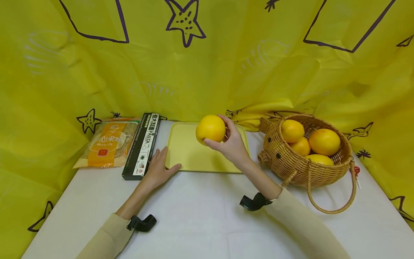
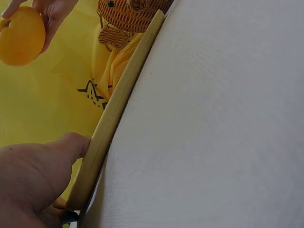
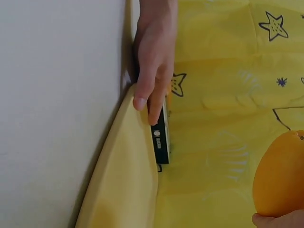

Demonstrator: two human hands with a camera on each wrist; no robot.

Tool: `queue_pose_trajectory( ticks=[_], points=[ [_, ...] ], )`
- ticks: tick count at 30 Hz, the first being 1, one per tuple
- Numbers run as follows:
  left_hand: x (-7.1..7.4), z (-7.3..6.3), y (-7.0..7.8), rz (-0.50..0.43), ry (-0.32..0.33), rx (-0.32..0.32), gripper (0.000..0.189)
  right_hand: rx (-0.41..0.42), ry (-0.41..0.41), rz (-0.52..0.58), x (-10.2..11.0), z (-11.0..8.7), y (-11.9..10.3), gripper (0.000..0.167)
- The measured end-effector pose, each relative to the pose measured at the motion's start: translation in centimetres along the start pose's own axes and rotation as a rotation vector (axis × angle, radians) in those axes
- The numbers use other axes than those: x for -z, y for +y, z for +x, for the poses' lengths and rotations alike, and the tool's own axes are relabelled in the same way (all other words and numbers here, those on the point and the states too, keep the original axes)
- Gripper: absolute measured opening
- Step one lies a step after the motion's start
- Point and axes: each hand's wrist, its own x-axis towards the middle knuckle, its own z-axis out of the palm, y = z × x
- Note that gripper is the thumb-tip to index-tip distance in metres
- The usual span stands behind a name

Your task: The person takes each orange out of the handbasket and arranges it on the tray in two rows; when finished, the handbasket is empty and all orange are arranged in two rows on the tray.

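The orange (image 1: 211,128) is up in the air above the tray (image 1: 181,144), and the fingers of the right hand (image 1: 233,146) are clamped on it. It is round, so it could roll away if let go too high. The fingers of the left hand (image 1: 158,169) are apart, touching the tray's near left corner; a bump there could make it slide. The black box (image 1: 141,147) says "PASTA", with Chinese writing too. The bag (image 1: 108,144) has words too blurry to read.
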Motion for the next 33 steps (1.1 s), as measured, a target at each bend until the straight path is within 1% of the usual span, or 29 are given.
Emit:
queue_pose_trajectory(
  ticks=[3,5,7,11,13,17,21,24,28,33],
  points=[
    [0.1,0.0,0.0,0.002,-0.002,0.0,0.093,-0.01,0.013,-0.002,-0.9,1.4,0.4,0.077],
    [0.1,0.0,-0.1,0.004,0.001,-0.002,0.093,-0.01,0.01,-0.034,-1.5,2.4,0.6,0.078],
    [0.1,0.1,-0.1,0.006,0.006,-0.007,0.093,0.012,-0.004,-0.101,-2.1,3.5,0.9,0.08],
    [0.2,0.1,-0.2,0.004,0.011,-0.014,0.092,0.077,-0.038,-0.279,-3.3,5.6,1.3,0.085],
    [0.2,0.0,-0.2,0.0,0.011,-0.014,0.092,0.102,-0.054,-0.344,-3.9,6.8,1.5,0.086],
    [0.1,-0.1,-0.2,-0.004,0.004,-0.009,0.093,0.138,-0.112,-0.452,-4.6,9.0,2.6,0.089],
    [0.1,-0.1,-0.1,-0.017,0.004,0.005,0.093,0.174,-0.218,-0.544,-5.1,11.0,3.8,0.088],
    [0.0,0.0,0.0,-0.03,0.0,0.007,0.094,0.163,-0.298,-0.567,-5.4,12.3,4.6,0.088],
    [-0.2,0.0,-0.1,-0.031,-0.011,0.005,0.094,0.131,-0.372,-0.572,-5.8,13.8,5.8,0.088],
    [-0.1,0.0,-0.3,-0.029,0.014,0.01,0.094,0.116,-0.451,-0.581,-6.7,15.5,6.8,0.087]
  ],
)
